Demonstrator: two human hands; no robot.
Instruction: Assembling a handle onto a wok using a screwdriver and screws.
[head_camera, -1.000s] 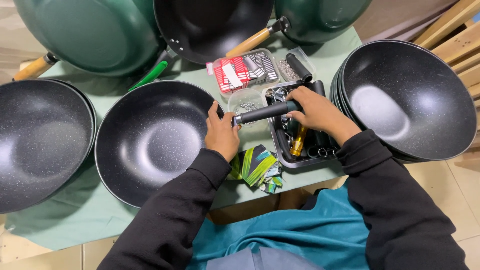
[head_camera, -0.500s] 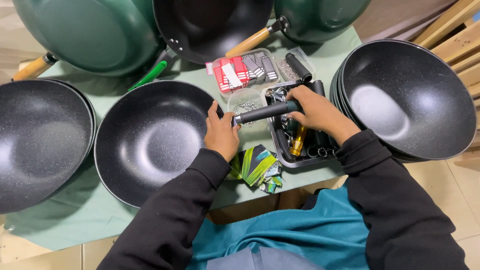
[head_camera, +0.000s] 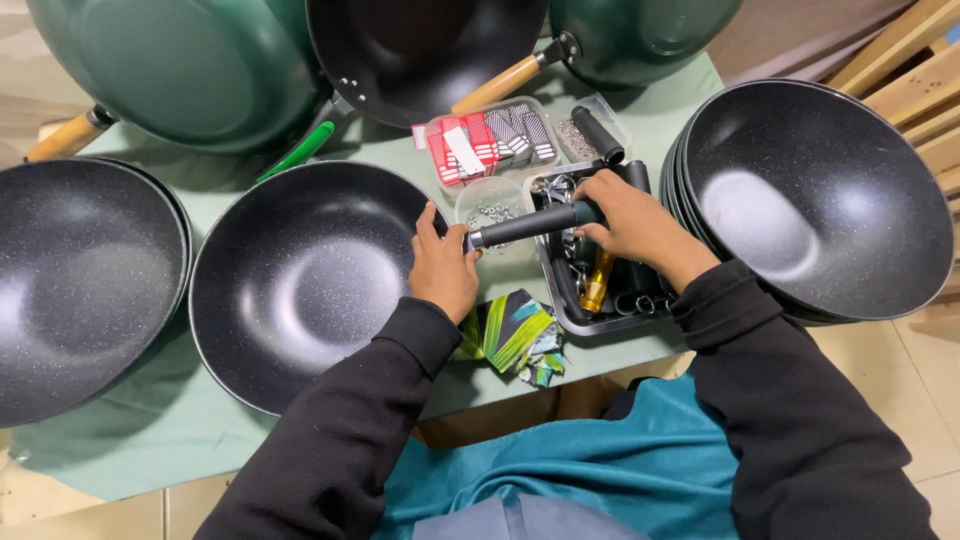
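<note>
Right hand clenched round black handle; left hand grips wok rim at 3 o'clock, probably pinching handle's metal end.

I wear a black long-sleeved top with ribbed cuffs reaching both wrists, my hands, the left and the right, are bare, and a teal apron covers my lap.

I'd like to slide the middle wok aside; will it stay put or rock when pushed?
The middle wok looks deep and round-bottomed, so it would probably rock or tip rather than slide flat. The green cloth beneath may bunch and drag. With the left hand at its rim and the right hand holding the handle against it, it seems steadied.
</note>
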